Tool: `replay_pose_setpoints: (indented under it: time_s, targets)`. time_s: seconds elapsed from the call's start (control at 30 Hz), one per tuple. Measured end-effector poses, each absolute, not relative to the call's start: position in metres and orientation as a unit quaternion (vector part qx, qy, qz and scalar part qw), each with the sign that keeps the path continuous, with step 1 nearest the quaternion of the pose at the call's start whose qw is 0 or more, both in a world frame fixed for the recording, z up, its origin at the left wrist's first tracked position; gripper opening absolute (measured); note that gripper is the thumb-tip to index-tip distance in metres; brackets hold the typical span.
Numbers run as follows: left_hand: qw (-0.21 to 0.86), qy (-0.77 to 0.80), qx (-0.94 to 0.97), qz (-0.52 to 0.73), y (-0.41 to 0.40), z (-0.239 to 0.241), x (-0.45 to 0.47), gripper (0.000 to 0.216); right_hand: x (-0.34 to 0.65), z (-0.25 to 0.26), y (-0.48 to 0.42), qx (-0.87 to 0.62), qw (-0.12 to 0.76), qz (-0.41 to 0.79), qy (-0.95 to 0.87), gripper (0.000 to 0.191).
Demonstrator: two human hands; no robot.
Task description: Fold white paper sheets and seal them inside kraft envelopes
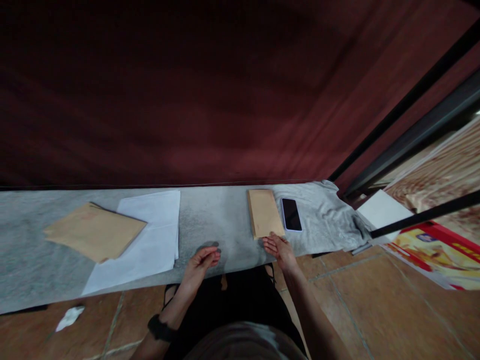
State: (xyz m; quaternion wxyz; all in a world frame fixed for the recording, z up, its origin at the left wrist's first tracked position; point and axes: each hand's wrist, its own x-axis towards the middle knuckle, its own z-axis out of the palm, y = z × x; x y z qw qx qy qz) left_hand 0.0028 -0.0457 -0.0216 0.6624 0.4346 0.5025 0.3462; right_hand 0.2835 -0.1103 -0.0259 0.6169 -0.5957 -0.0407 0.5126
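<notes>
My right hand [279,248] lies with its fingers stretched flat, the fingertips touching the near end of a stack of brown envelopes [263,212] on the grey-covered table [217,215]. My left hand [202,261] hovers over the table's front edge, fingers loosely curled, palm turned up, nothing visible in it. A black phone [291,214] lies face up just right of the stack. At the left lie white paper sheets [146,240] with a second pile of brown envelopes [93,231] partly on top of them.
A dark red curtain [187,90] hangs behind the table. The grey cloth bunches at the right end [337,220]. A white sheet [382,210] and a red-yellow printed box [435,252] sit at the right. A crumpled white scrap [69,317] lies on the tiled floor.
</notes>
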Motion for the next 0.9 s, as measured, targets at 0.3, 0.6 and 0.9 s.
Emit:
replay_pose_setpoints:
  time_s: [0.3, 0.6, 0.9]
  targets:
    - [0.668, 0.487, 0.439, 0.352, -0.0487, -0.0237, 0.0001, 0.05, 0.285, -0.0296, -0.113, -0.611, 0.599, 0.516, -0.045, 0.029]
    - [0.667, 0.485, 0.439, 0.356, -0.0486, -0.0253, 0.0006, 0.047, 0.286, -0.0302, -0.1146, -0.62, 0.584, 0.522, -0.042, 0.027]
    - [0.665, 0.479, 0.443, 0.363, -0.0517, -0.0253, 0.0018, 0.043, 0.2871, -0.0315, -0.115, -0.62, 0.581, 0.525, -0.05, 0.026]
